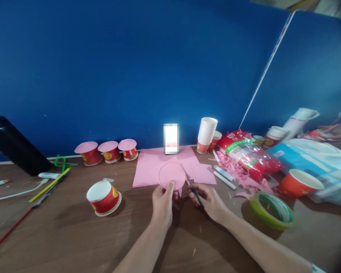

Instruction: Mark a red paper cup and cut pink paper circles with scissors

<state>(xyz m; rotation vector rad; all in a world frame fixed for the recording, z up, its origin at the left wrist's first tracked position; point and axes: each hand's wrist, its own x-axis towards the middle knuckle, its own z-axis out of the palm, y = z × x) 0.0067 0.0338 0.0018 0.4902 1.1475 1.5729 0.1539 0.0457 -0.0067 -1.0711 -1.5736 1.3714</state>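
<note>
Finished, by the look of it: three short red paper cups in a row at far left, all topped with pink discs. Lacking such a topping: the near-left red cup. Pinching a round pink cutout by its near edge in left hand, thumb above, over the near side of the pink paper sheets; apparently almost trimmed. Gripping dark-handled scissors in curled right hand, blades just beside the cutout's right edge. Not yet cut out: a circle outlined on the pink paper piece to the right. Hard to tell: blades parted or closed, touching the cutout or apart. Hidden: most left fingers, beneath the cutout. Pixelated beyond reading: upright screen at far centre. Unclear: near-left cup upright or inverted.
</note>
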